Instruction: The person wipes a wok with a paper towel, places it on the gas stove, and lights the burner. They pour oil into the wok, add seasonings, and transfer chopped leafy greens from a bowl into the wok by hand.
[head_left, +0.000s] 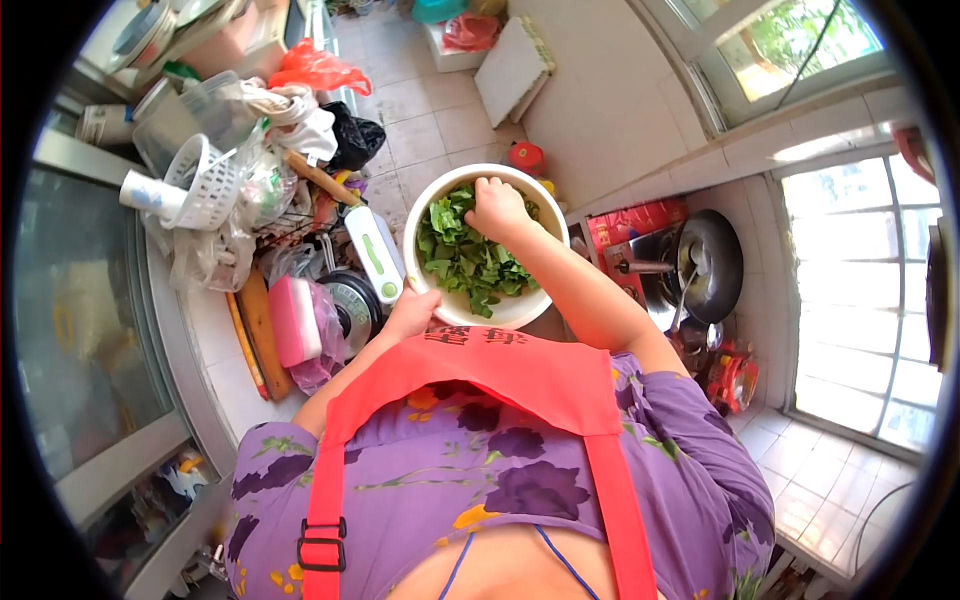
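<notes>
A round white basin (412,235) full of green leafy vegetables (470,262) sits in front of my red apron. My right hand (497,210) is inside the basin at its upper part, fingers closed and pointing down at the leaves; what they hold, if anything, is hidden. At the basin's lower left edge, my left hand (412,310) is closed round the rim.
Left of the basin are a white and green box (375,255), a pink container (297,322), a white basket (205,182) and plastic bags. A wok (722,265) on the stove stands at the right, beside a window. A white board (512,72) leans on the far wall.
</notes>
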